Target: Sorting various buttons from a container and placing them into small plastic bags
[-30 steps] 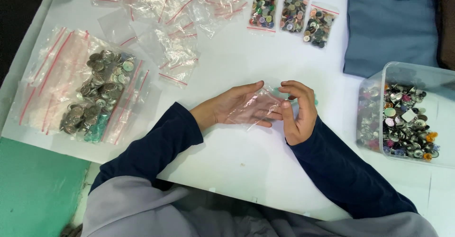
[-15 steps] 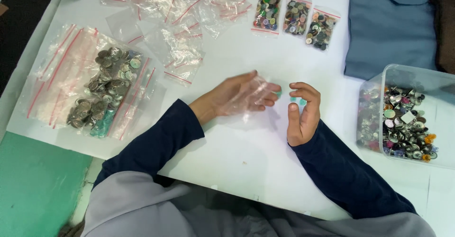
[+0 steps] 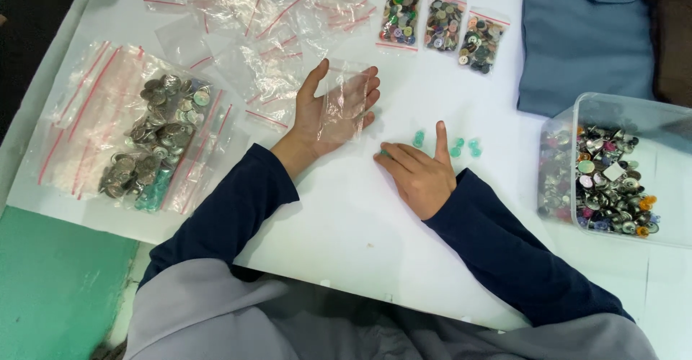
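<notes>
left hand [image 3: 328, 115] lay palm-up on the white table [image 3: 360, 223], fingers spread, with a small clear zip bag [image 3: 347, 99] resting flat across the palm and fingers. it wasn't pinched, just lying there, and it looked empty. right hand [image 3: 418, 172] was palm-down on the table, fingers loosely extended, holding nothing, with the fingertips among a few small teal buttons [image 3: 455, 145]. one button sat just beside the index finger, the others just past it, loose on the table.

containers further out: three small zip bags packed with mixed buttons [image 3: 441, 27] stood in a row at the far edge, side by side, well apart from both hands. right of the right hand was a clear plastic tub [image 3: 620, 115], no lid, holding a heap of metal and coloured buttons. behind the tub lay a folded blue garment [image 3: 584, 36]. left of the left hand was a stack of larger red-striped zip bags [image 3: 79, 129] with a pile of metal buttons [image 3: 155, 136] on top or inside, i couldn't tell which. a loose heap of empty clear zip bags [image 3: 267, 21] lay above the left hand, near it.
</notes>
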